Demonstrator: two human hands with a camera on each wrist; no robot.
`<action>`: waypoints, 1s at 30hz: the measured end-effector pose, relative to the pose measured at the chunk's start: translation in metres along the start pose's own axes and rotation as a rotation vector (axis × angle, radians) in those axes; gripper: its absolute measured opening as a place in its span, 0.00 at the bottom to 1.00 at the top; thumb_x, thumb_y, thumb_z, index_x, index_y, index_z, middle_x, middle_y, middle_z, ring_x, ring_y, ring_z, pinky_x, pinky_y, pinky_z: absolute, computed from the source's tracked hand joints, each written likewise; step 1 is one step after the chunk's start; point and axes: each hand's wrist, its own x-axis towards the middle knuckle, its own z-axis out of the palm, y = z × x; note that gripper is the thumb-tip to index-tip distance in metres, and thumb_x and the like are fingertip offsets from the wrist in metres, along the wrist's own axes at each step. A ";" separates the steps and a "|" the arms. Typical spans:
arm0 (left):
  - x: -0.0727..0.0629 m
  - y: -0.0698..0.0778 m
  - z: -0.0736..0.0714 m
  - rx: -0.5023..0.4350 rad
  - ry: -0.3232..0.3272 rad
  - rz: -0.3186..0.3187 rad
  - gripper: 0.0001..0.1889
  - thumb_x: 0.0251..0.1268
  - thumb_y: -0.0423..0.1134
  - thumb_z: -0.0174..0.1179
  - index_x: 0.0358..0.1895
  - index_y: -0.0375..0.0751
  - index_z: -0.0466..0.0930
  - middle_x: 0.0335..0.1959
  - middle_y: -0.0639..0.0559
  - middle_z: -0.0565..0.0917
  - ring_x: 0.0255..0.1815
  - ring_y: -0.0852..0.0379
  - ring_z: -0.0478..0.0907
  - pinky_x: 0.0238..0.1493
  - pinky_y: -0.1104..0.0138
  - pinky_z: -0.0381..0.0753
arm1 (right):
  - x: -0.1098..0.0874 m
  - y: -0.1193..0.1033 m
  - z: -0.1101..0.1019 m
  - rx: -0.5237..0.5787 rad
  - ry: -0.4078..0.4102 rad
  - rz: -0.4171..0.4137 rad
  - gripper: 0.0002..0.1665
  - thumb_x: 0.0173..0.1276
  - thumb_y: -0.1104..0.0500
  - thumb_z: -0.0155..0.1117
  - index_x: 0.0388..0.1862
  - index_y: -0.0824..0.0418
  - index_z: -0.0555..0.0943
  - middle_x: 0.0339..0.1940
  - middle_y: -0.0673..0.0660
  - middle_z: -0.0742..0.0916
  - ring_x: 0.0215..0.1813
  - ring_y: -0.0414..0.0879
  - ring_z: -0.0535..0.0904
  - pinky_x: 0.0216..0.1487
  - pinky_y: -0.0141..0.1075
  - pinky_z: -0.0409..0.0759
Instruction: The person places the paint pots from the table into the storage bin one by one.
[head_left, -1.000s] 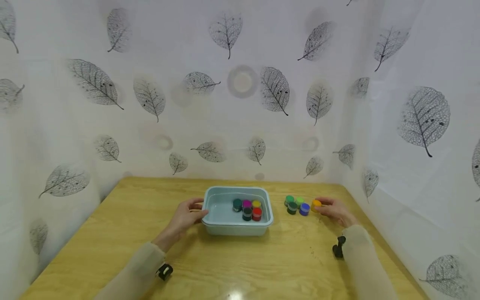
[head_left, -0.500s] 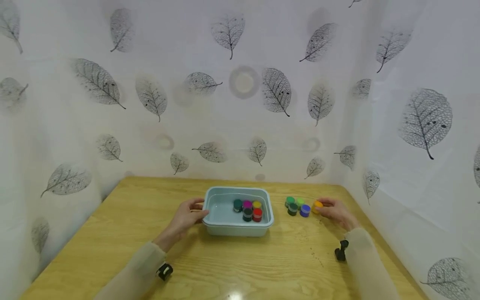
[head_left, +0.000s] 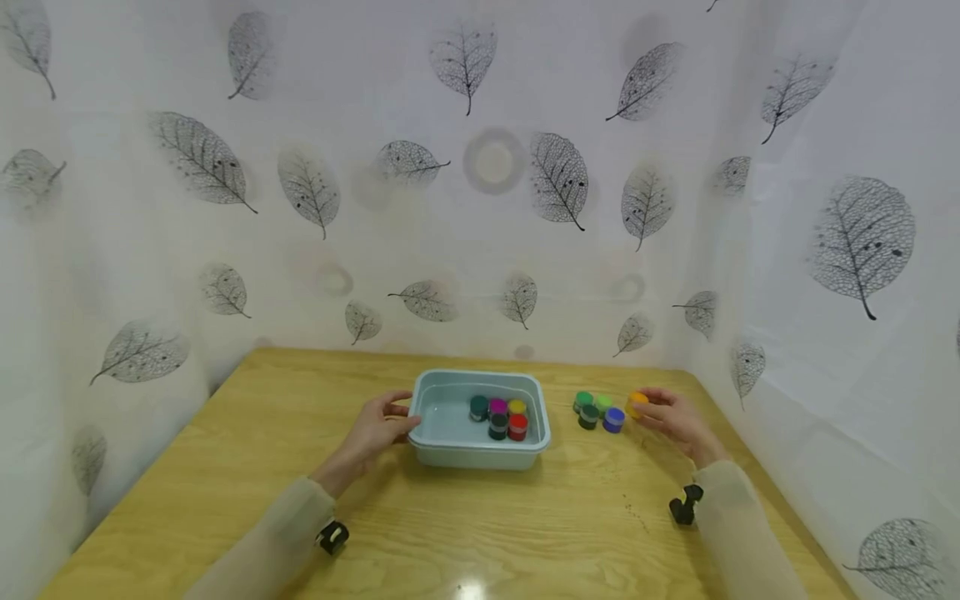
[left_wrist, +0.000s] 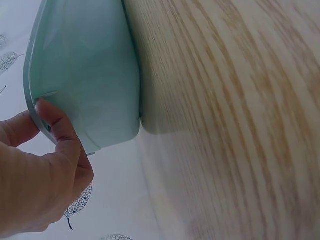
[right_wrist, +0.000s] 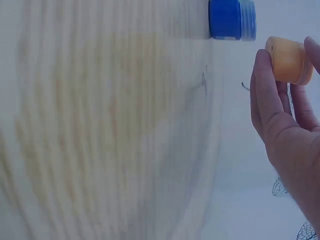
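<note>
At the left, a pale sleeve with a black wrist mount at its cuff is cut off by the lower edge of the head view. The left hand grasps the basin at its left end, with fingers on both sides of the rim; the left wrist view cuts off the far part of that basin. The basin stands level on the wooden worktop, its long axis running left to right. Inside, mostly toward its right half, stand a teal jar, a purple jar, a black jar, a yellow jar and a red jar; the purple and yellow ones are partly hidden by those in front.

Right of the basin are a green jar, a dark green jar, a light green jar and a blue jar, the last cropped in the right wrist view. Any print on the jars is too small to read.

Farther right, the right hand pinches the orange jar between thumb and fingers, near the blue one. Its ribbed cap end points up, the axis roughly upright with a slight tilt. Fingers cover part of it.
</note>
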 end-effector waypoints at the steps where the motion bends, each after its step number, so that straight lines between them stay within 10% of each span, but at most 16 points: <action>1: 0.000 0.001 0.000 0.003 -0.001 -0.002 0.27 0.65 0.28 0.62 0.67 0.33 0.68 0.48 0.37 0.76 0.42 0.51 0.79 0.37 0.67 0.85 | -0.001 -0.001 0.001 0.022 -0.006 -0.005 0.31 0.73 0.65 0.58 0.68 0.75 0.59 0.47 0.47 0.79 0.47 0.36 0.82 0.56 0.34 0.82; 30: 0.002 -0.002 -0.002 -0.046 -0.014 -0.021 0.30 0.62 0.27 0.64 0.68 0.33 0.68 0.39 0.44 0.74 0.35 0.55 0.78 0.36 0.68 0.86 | -0.011 -0.044 0.104 -0.013 -0.221 -0.017 0.36 0.69 0.61 0.65 0.70 0.72 0.62 0.55 0.53 0.80 0.51 0.41 0.82 0.59 0.38 0.81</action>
